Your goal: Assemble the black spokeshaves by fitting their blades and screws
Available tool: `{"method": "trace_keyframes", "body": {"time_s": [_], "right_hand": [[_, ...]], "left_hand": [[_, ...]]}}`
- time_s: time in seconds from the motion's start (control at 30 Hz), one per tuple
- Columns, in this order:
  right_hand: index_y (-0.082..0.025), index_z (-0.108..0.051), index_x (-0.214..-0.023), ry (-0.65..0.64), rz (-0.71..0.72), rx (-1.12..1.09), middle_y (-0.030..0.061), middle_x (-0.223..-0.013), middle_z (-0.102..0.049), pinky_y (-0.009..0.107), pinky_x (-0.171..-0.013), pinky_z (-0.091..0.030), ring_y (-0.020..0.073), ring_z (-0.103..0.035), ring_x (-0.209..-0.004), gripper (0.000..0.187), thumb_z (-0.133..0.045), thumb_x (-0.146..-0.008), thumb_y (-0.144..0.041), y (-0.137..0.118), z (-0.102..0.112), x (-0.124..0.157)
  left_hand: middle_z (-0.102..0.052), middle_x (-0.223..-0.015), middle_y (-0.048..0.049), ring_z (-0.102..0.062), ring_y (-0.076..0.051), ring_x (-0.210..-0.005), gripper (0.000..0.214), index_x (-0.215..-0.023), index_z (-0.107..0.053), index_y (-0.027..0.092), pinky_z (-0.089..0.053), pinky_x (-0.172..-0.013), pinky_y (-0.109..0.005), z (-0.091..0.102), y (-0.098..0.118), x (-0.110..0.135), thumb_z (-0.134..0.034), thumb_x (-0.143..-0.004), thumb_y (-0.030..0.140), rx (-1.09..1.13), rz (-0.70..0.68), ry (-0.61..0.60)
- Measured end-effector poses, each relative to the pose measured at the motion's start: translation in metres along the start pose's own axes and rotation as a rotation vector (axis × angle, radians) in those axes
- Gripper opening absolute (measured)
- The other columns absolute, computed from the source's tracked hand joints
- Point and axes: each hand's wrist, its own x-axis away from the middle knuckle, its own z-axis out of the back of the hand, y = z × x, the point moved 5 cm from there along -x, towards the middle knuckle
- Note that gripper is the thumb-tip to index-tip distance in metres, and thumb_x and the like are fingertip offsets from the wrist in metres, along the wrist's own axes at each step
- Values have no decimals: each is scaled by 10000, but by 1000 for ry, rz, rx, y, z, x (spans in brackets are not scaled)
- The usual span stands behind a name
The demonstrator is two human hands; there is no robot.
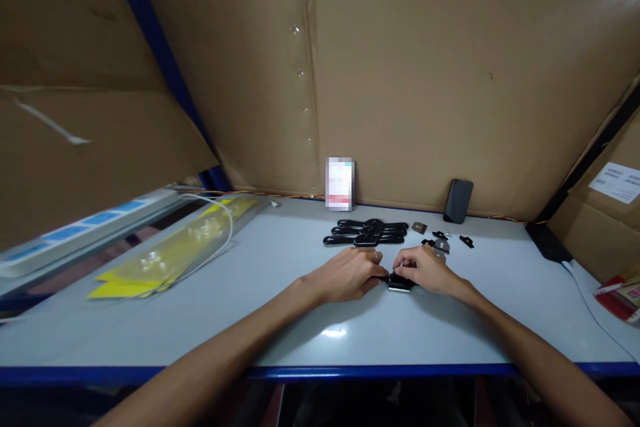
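Observation:
A black two-handled tool, by its shape a spokeshave [399, 282], lies low over the table in front of me, a pale straight edge facing me. My left hand [353, 273] is closed on its left end, a ring on one finger. Pinched together above its middle are the fingers of my right hand [425, 269]; whatever they hold is hidden. Just beyond my hands, several similar black spokeshaves [370, 232] lie stacked. To their right are a square metal blade [419, 228], a rounded grey plate [442, 247] and small black parts [467, 241].
A lit phone screen [340, 184] and a dark phone [458, 201] lean against the cardboard wall [400, 80]. On the left lie yellow-and-clear plastic packaging [170, 260], a white cable and a power strip [95, 227]. A black box-like device [547, 242] with a cable sits at right.

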Motion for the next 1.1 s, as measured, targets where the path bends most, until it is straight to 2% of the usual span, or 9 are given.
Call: {"method": "trace_keyframes", "body": {"time_s": [0.2, 0.5, 0.63, 0.87, 1.1], "right_hand": [[-165, -708, -738, -30, -137, -252, -15, -591, -661, 233, -571, -418, 135, -590, -560, 73, -675, -798, -142, 14, -4, -5], [-171, -700, -742, 91, -105, 24, -18, -657, -677, 227, -620, -387, 126, -590, -624, 104, -685, -836, -127, -1, 0, 1], [-166, -698, -758, 94, -115, 6, -17, -667, -678, 225, -634, -401, 127, -594, -632, 103, -672, -843, -115, -2, 1, 3], [-169, -685, -735, 15, -56, -44, -20, -662, -670, 221, -623, -411, 124, -590, -630, 123, -650, -825, -92, -3, 4, 4], [-162, -690, -749, 26, -76, -148, -20, -655, -663, 223, -616, -411, 123, -580, -618, 94, -673, -838, -138, 6, -5, -1]], "left_hand": [[-641, -864, -52, -622, -184, -769, 275, -1066, -770, 225, -429, -653, -315, 0, 0, 0, -547, -934, 131, 35, -18, 29], [-644, -879, -60, -607, -182, -755, 296, -1068, -767, 217, -432, -673, -318, -3, -2, 1, -514, -939, 133, 59, -16, 30], [-657, -891, -64, -606, -186, -758, 291, -1086, -764, 221, -414, -661, -315, -4, -2, 1, -539, -930, 123, 51, -4, 21], [-654, -883, -59, -611, -180, -759, 279, -1067, -768, 222, -418, -659, -314, -3, -2, 1, -548, -931, 118, 70, -14, 30], [-640, -863, -58, -611, -181, -753, 292, -1064, -769, 219, -420, -654, -310, -2, -1, 1, -529, -932, 118, 55, -10, 21]]}}
